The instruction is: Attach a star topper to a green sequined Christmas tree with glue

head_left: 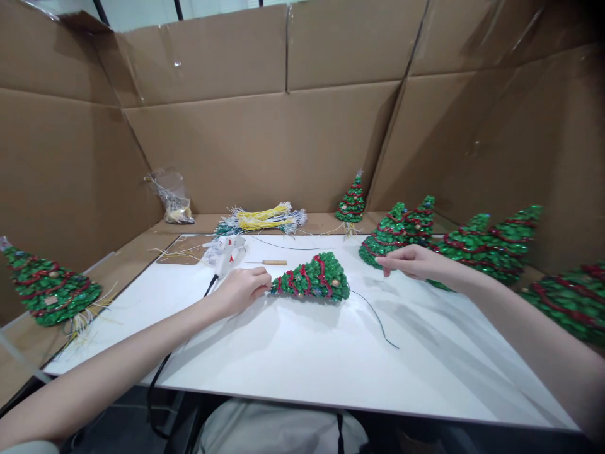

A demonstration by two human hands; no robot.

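A small green Christmas tree with red garland lies on its side over the white tabletop. My left hand is closed around its narrow tip. From the tree's wide base a thin dark green wire curves down to the right. My right hand is raised to the right of the tree, thumb and fingers pinched together. Whatever it pinches, if anything, is too fine to make out. Close beyond my left hand are a white glue gun and a wooden-handled awl.
More decorated trees stand along the right, with another tree at the left edge. At the back lie bundled white, yellow and green wires and a clear plastic bag. Cardboard walls surround the table. A black cord hangs over the front edge.
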